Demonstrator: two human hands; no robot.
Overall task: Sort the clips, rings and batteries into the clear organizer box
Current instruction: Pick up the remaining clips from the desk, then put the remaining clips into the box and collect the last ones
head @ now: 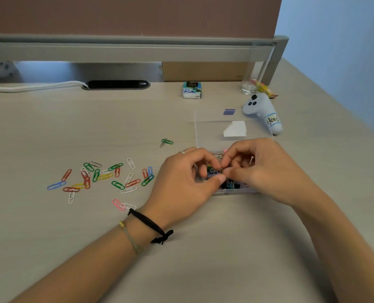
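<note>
While both hands pinch a small metal clip (218, 170) over the clear organizer box (212, 127), left hand (181, 184) and right hand (258, 169) meet fingertip to fingertip; loose paper clips (103, 178) lie scattered left of the box on the surface (203, 248).

Both forearms enter from 6 o'clock and converge toward 12, wrists low, hands meeting knuckle to knuckle just right of centre. Left hand (181, 184): palm turned down, fingers curled, thumb tip pressed toward the index tip in a pinch at its 3 o'clock side; what it pinches is too small to tell. Right hand (262, 169): fingers curled inward toward 9 o'clock, tips meeting the left hand's fingertips.
</note>
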